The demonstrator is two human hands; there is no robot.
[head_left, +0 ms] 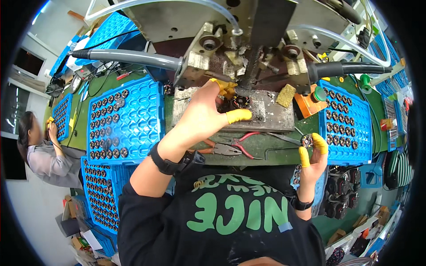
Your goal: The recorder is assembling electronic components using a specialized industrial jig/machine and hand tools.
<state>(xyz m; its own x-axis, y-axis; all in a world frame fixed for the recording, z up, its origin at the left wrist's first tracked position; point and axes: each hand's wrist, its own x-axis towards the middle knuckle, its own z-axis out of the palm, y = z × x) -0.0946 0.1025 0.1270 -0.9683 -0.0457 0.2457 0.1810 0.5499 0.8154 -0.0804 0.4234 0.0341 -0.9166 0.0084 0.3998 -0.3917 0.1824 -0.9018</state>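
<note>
My left hand [202, 113], with yellow finger cots on its tips, reaches under the machine head. Its thumb and fingers curve around a small round motor stator [240, 102] on the metal fixture block [275, 122]; their exact contact is partly hidden. Lower on the right, my right hand [313, 165], also in yellow cots, holds another small round stator [306, 140] at its fingertips. Both stators look dark with copper-coloured spots. Pliers with red handles [242, 145] and pliers with orange handles [226, 149] lie on the green bench between me and the block.
Blue trays with rows of stators stand left [148, 128] and right [364, 128]. A yellow sponge [285, 95] lies on the block, beside an orange box with a green button [318, 94]. Thick grey hoses flank the machine. Another person [51, 153] works at far left.
</note>
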